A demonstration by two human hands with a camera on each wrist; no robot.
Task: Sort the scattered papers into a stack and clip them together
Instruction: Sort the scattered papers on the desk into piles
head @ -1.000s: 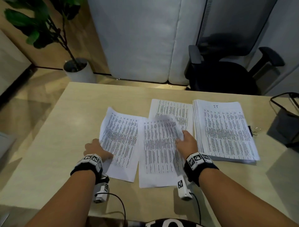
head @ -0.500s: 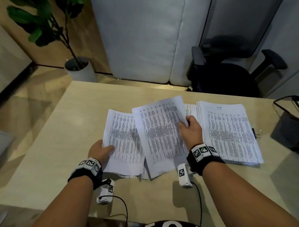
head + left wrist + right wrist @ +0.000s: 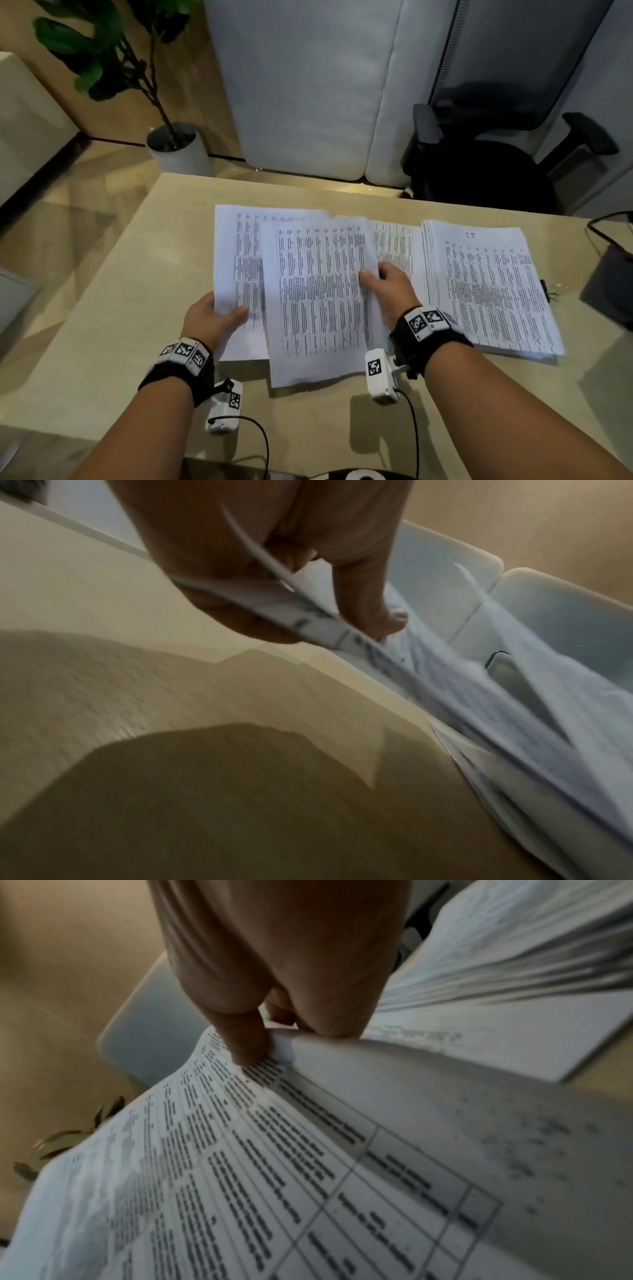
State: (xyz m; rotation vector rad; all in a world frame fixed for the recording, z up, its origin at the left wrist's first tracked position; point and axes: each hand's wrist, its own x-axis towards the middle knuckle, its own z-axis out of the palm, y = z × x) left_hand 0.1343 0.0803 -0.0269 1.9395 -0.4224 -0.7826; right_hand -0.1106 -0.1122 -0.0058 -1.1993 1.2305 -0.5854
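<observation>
Printed sheets lie on a light wooden table (image 3: pixel 113 308). My left hand (image 3: pixel 219 317) pinches the left edge of a raised sheet (image 3: pixel 236 260), thumb on top; the left wrist view shows that sheet (image 3: pixel 329 628) held off the table. My right hand (image 3: pixel 380 281) pinches the right edge of a second sheet (image 3: pixel 318 301), which overlaps the first; its thumb (image 3: pixel 250 1042) presses the printed face. A third sheet (image 3: pixel 397 243) lies flat behind my right hand. A thick stack (image 3: pixel 489 287) marked "IT" sits at the right, with a black binder clip (image 3: pixel 549 291) at its right edge.
A dark pouch (image 3: pixel 613 277) with a cable sits at the table's right edge. Beyond the far edge stand a black office chair (image 3: pixel 479 171), a white cushioned panel (image 3: pixel 308 85) and a potted plant (image 3: pixel 178 147).
Both hands have lifted their sheets off the table and brought them together; the right-hand sheet now overlaps the left-hand one. The view has tilted slightly.
</observation>
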